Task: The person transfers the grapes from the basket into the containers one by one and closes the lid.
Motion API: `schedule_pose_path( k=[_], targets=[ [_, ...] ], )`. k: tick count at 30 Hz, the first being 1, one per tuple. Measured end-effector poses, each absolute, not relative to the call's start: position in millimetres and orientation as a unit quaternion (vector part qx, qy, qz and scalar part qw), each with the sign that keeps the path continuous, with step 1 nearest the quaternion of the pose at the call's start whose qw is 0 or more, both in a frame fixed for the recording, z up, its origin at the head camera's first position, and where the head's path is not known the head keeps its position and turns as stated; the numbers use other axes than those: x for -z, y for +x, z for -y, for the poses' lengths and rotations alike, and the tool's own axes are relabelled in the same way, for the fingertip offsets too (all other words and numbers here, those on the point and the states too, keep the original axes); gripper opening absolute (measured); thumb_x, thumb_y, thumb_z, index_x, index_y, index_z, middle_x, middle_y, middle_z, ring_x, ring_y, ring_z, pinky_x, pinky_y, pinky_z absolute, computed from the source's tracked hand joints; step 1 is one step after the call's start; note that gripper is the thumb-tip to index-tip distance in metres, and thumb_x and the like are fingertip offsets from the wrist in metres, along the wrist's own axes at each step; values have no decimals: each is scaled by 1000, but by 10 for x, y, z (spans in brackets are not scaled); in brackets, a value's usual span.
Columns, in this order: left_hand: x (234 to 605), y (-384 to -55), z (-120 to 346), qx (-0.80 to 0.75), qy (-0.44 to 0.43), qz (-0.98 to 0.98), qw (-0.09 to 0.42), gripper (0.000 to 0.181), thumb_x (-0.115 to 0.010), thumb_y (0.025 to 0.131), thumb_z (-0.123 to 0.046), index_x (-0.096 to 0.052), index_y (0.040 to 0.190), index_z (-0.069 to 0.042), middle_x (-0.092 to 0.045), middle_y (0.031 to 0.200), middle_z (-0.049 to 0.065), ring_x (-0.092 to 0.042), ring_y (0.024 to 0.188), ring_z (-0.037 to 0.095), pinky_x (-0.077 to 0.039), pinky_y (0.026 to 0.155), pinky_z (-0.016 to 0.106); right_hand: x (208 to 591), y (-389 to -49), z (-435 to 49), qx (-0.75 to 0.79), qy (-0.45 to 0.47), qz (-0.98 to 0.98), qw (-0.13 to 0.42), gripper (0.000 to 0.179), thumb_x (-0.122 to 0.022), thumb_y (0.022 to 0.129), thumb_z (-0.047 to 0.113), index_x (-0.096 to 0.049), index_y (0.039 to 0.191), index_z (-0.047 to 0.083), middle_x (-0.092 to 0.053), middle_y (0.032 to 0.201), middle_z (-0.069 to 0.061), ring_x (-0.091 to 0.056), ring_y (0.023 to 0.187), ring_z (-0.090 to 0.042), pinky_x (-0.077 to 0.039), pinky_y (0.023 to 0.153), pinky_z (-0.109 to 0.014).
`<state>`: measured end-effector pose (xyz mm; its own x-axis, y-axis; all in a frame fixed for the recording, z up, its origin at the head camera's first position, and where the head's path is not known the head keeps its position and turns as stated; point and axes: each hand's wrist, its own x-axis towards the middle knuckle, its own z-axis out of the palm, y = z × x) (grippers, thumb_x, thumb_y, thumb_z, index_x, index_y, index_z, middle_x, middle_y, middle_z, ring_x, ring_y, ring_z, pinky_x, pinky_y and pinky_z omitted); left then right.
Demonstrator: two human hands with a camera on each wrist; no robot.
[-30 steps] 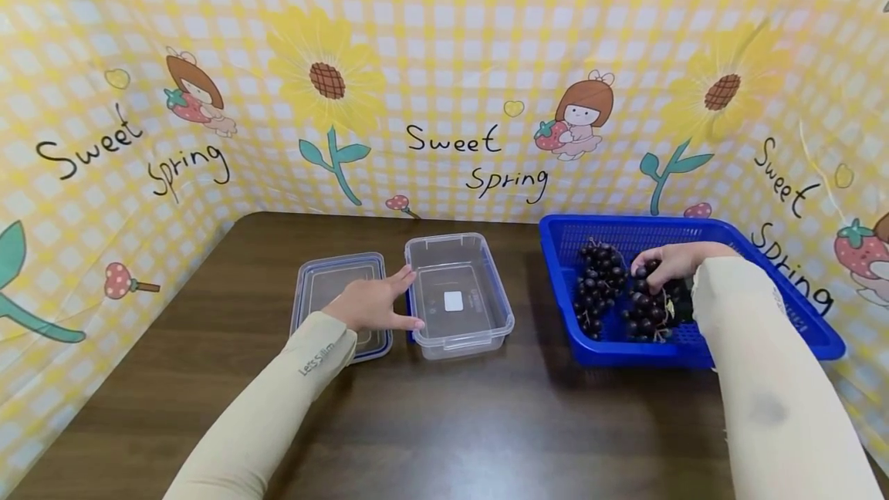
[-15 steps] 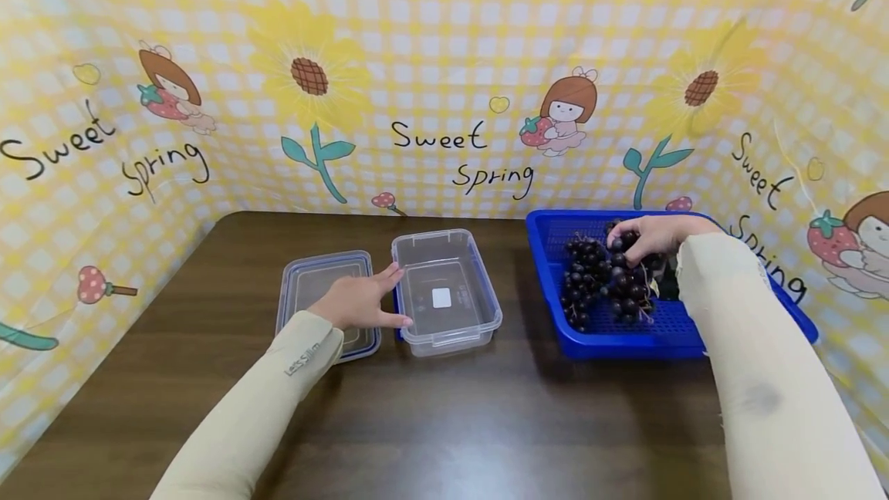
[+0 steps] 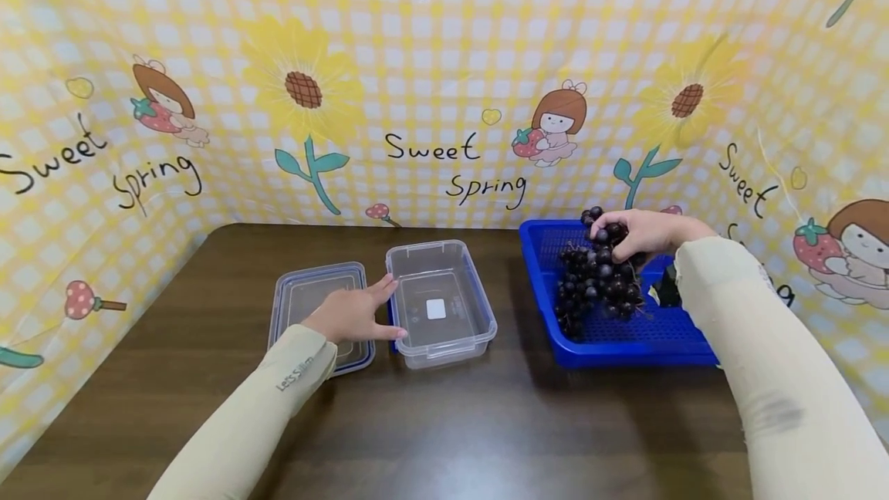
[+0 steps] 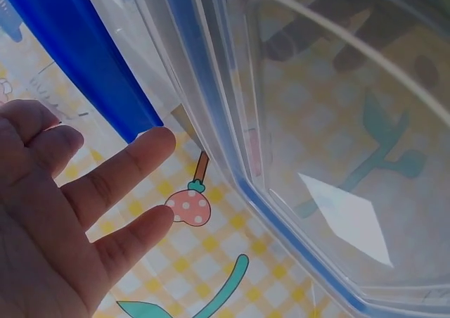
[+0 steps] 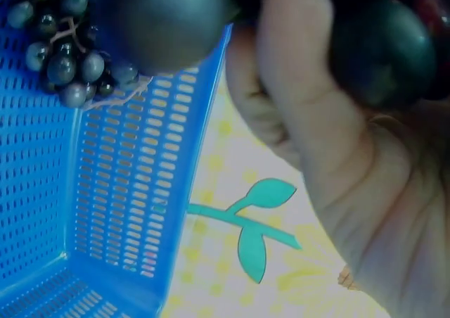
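Note:
In the head view, my right hand (image 3: pixel 642 236) grips a bunch of dark grapes (image 3: pixel 606 272) over the blue basket (image 3: pixel 628 353). Another dark bunch (image 3: pixel 571 292) lies in the basket's left part, partly overlapped by the held one. The right wrist view has the held grapes (image 5: pixel 383 54) large and blurred beside my thumb, with the other bunch (image 5: pixel 63 65) in the basket beyond. My left hand (image 3: pixel 354 315), thumb and fingers spread, has its fingertips at the left rim of a clear plastic container (image 3: pixel 444 349). In the left wrist view those fingers (image 4: pixel 123 174) are extended beside the container wall (image 4: pixel 211 100).
A clear lid with a blue seal (image 3: pixel 322 284) lies left of the container, partly under my left hand. A small black object (image 3: pixel 667 288) sits in the basket near my right sleeve. Brown table (image 3: pixel 451 430) shows in front; a checked yellow cloth (image 3: pixel 417 60) rises behind.
My right hand has lifted the grape bunch up and a little left from the basket, uncovering more of the black object. My left hand stays at the container. The head view has shifted slightly.

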<state>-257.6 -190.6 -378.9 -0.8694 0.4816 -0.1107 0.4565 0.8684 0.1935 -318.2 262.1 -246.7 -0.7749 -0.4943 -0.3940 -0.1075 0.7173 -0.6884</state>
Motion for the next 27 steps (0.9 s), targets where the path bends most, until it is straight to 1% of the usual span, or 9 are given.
schedule_pose_path(
  k=[3, 5, 9, 11, 14, 18, 20, 23, 27],
  targets=[
    [3779, -2558, 1924, -75, 245, -964, 76, 96, -56, 82, -68, -31, 149, -3, -25, 154, 16, -61, 63, 18, -22, 41, 25, 2459, -3164, -2566, 350, -181, -873, 285, 47, -61, 82, 0, -42, 125, -1, -19, 139, -24, -45, 86, -26, -49, 62, -43],
    [3762, -2557, 1925, -74, 246, -964, 75, 96, -56, 82, -68, -32, 149, -3, -26, 154, 17, -56, 57, 15, -22, 41, 25, 2438, -3162, -2530, 358, -186, -871, 282, 48, -62, 82, 0, -41, 126, -1, -18, 142, -24, -45, 91, -27, -50, 63, -44],
    [3730, -2558, 1911, -73, 239, -965, 81, 95, -57, 83, -66, -31, 149, -4, -25, 155, 15, -58, 61, 18, -22, 42, 25, 2404, -3183, -2427, 364, -203, -867, 275, 48, -62, 82, 0, -42, 126, -1, -19, 142, -23, -44, 92, -27, -49, 63, -42],
    [3720, -2552, 1903, -72, 237, -965, 87, 95, -57, 83, -66, -31, 149, -4, -24, 155, 15, -63, 70, 22, -23, 42, 25, 2405, -3197, -2370, 365, -213, -864, 274, 48, -61, 82, -1, -42, 125, -2, -20, 142, -23, -43, 93, -28, -50, 63, -41],
    [3719, -2543, 1895, -73, 234, -965, 93, 95, -58, 83, -66, -31, 149, -4, -24, 155, 15, -63, 71, 23, -23, 42, 25, 2426, -3215, -2279, 366, -225, -863, 266, 47, -61, 80, -2, -44, 124, -2, -24, 140, -22, -41, 98, -31, -50, 63, -40],
    [3733, -2543, 1894, -71, 234, -966, 88, 93, -58, 83, -66, -32, 149, -5, -24, 155, 14, -54, 55, 15, -22, 41, 25, 2460, -3232, -2146, 361, -244, -868, 239, 47, -62, 77, -1, -46, 121, -2, -32, 134, -22, -40, 104, -32, -47, 71, -36],
    [3735, -2547, 1896, -64, 232, -967, 84, 93, -58, 82, -66, -33, 149, -6, -25, 155, 13, -51, 54, 11, -21, 41, 25, 2482, -3242, -2075, 361, -253, -868, 227, 47, -63, 76, -1, -47, 120, -2, -35, 133, -22, -39, 106, -32, -44, 76, -35],
    [3726, -2546, 1896, -59, 230, -968, 80, 94, -58, 81, -68, -34, 149, -7, -26, 155, 12, -45, 50, 12, -21, 42, 25, 2515, -3256, -1972, 360, -270, -866, 219, 46, -63, 76, -1, -49, 120, -2, -38, 133, -22, -37, 110, -31, -41, 81, -34],
    [3686, -2550, 1889, -61, 230, -968, 83, 95, -59, 80, -68, -36, 148, -6, -28, 154, 13, -39, 46, 13, -21, 42, 25, 2567, -3281, -1846, 367, -279, -859, 221, 47, -61, 75, -3, -49, 120, -3, -39, 132, -22, -39, 108, -31, -40, 81, -33]
  ],
)
